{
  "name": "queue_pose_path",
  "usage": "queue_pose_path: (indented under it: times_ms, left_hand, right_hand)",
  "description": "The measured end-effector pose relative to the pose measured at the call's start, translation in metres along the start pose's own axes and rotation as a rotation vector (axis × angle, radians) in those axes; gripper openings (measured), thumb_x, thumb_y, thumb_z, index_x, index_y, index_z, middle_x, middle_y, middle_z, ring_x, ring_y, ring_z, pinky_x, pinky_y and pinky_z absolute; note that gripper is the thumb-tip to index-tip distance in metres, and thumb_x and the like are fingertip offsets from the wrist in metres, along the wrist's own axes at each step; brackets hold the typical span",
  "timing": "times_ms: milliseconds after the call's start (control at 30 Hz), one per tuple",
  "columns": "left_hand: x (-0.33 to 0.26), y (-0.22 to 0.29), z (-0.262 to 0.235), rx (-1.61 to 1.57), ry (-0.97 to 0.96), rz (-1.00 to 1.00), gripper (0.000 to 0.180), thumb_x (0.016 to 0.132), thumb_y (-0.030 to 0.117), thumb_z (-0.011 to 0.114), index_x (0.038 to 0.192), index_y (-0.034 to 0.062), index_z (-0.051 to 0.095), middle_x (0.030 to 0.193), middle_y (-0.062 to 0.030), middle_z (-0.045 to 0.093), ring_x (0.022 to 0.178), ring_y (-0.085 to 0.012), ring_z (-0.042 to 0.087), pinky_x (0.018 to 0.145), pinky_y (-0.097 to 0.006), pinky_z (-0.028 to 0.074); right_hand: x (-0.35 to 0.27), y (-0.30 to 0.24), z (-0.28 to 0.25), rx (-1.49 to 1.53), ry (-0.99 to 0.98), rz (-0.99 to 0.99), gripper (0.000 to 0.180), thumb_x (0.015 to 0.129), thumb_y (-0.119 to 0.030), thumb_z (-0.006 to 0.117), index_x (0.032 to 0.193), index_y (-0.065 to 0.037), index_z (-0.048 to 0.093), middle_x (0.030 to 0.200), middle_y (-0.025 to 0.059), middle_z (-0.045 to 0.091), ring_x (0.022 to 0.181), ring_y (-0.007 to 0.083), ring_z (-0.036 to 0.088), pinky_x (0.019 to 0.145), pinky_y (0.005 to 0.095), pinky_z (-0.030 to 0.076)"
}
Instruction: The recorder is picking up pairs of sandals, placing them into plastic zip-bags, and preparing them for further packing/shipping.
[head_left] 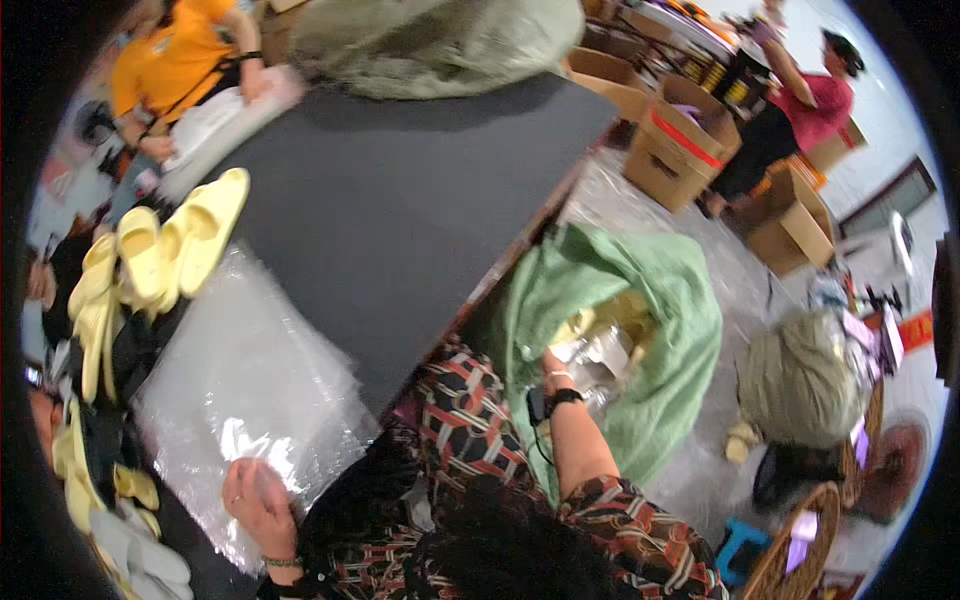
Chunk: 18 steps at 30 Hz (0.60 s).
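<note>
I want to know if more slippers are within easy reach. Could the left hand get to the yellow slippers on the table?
Probably yes. The left hand rests on the clear plastic bags, and the yellow slippers lie just beyond them on the same table, with only flat bags between.

desk: big dark grey top (pixel 400 200), fills the middle
floor: pale and shiny (pixel 640 215), kinda cluttered
boxes: brown cardboard cartons (pixel 680 150) stacked at right
light: bright daylight-ish, far right wall (pixel 880 120) looks pale blue
</note>
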<state>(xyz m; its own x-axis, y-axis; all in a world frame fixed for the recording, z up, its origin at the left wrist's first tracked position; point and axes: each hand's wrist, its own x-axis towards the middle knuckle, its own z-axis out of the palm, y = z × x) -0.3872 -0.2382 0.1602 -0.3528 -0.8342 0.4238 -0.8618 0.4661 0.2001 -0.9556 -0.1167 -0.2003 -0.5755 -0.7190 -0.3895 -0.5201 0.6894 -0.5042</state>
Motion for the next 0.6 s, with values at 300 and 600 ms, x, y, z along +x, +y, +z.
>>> queue_pose_path:
  times_ms: [300, 600]
  left_hand:
    - [0.005, -0.005, -0.002, -0.068, 0.063, -0.052, 0.032, 0.084, 0.032, 0.066, 0.112, 0.0169, 0.065, 0.122, -0.0118, 0.060, 0.110, -0.0324, 0.056, 0.096, -0.047, 0.041]
    - [-0.037, -0.004, -0.007, -0.054, 0.112, -0.141, 0.038, 0.089, 0.030, 0.061, 0.123, 0.0118, 0.060, 0.128, -0.0161, 0.053, 0.123, -0.0319, 0.049, 0.107, -0.048, 0.036]
  right_hand:
    - [0.010, -0.133, -0.020, 0.067, 0.131, -0.575, 0.041, 0.087, -0.026, 0.066, 0.120, -0.002, 0.064, 0.101, 0.0180, 0.070, 0.097, 0.0336, 0.066, 0.087, 0.0446, 0.051]
    - [0.009, -0.391, 0.013, 0.381, -0.196, -1.260, 0.041, 0.089, -0.023, 0.062, 0.123, -0.001, 0.062, 0.108, 0.0183, 0.068, 0.100, 0.0332, 0.065, 0.090, 0.0441, 0.051]
